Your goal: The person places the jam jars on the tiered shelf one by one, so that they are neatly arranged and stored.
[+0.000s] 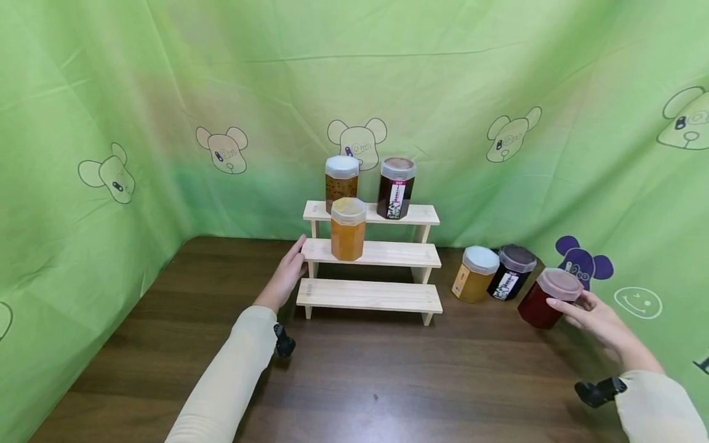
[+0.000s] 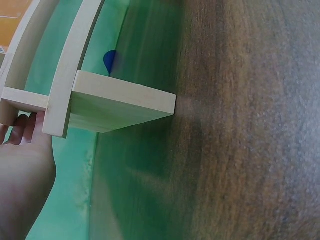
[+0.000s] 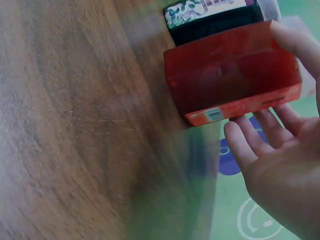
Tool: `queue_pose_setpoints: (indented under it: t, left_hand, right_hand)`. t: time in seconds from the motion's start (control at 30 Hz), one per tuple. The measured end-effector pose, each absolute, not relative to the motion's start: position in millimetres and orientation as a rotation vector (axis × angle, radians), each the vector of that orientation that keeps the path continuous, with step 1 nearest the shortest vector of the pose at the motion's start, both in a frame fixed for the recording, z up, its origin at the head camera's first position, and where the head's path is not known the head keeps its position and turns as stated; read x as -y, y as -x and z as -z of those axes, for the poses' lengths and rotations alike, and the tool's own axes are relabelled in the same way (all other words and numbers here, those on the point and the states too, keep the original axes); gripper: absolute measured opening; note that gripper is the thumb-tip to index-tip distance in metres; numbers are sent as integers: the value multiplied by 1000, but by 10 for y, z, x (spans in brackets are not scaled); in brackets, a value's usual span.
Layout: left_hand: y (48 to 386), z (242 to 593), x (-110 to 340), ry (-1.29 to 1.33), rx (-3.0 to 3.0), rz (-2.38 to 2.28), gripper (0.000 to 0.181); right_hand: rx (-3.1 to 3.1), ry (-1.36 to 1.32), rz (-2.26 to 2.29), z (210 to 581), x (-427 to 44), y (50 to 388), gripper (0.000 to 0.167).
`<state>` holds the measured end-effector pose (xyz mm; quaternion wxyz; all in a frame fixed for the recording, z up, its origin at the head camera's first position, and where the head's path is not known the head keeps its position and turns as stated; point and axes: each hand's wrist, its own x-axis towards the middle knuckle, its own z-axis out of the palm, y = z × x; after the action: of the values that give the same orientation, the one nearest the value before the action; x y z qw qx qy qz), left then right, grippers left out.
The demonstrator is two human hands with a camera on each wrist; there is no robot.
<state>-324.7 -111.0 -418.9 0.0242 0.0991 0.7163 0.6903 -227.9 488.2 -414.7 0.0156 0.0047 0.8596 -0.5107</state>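
Note:
My right hand (image 1: 600, 321) grips a jar of dark red contents (image 1: 545, 299) near its pale lid, thumb on one side and fingers on the other. In the right wrist view, the red jar (image 3: 235, 75) has a barcode on its orange-red label. Whether its base touches the table is unclear. My left hand (image 1: 288, 277) touches the left end of a three-step wooden stand (image 1: 371, 295), at the middle step. The left wrist view has the left hand (image 2: 25, 175) with fingertips against the stand's side, partly hidden by a board (image 2: 62, 95).
A honey-coloured jar (image 1: 473, 277) and a dark jar (image 1: 511, 274) stand right of the stand. Its top step bears a speckled amber jar (image 1: 341, 184) and a dark labelled jar (image 1: 396, 191); an orange jar (image 1: 348, 234) is on the middle step. Green cloth (image 1: 266, 80) surrounds the brown table (image 1: 354, 381).

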Motion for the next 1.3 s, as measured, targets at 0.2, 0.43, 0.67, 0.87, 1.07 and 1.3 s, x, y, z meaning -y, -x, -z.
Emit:
queue_pose_setpoints:
  t: [0.2, 0.43, 0.67, 0.87, 1.07, 1.3]
  left_hand:
    - [3241, 4195, 1109, -304, -2207, -2135, 57]
    - [3241, 4185, 1105, -305, -2200, -2150, 58]
    - [3241, 4160, 1095, -309, -2199, -2161, 58]
    - [3219, 4109, 1094, -328, -2191, -2154, 58]
    - [3253, 4147, 1096, -314, -2219, -2135, 58]
    - [3241, 4164, 1106, -309, -2210, -2133, 58]
  right_hand:
    - [-2494, -39, 1818, 4297, -4913, 2326, 89]
    - [-2576, -24, 1682, 4397, -4907, 2353, 76]
    - [-2625, 45, 1752, 4413, -4892, 2332, 43]
    - [-2682, 65, 1704, 4393, -4891, 2329, 45]
    - [-2727, 70, 1665, 4397, -4887, 2340, 50]
    - [-2739, 71, 1709, 4434, -4871, 2324, 48]
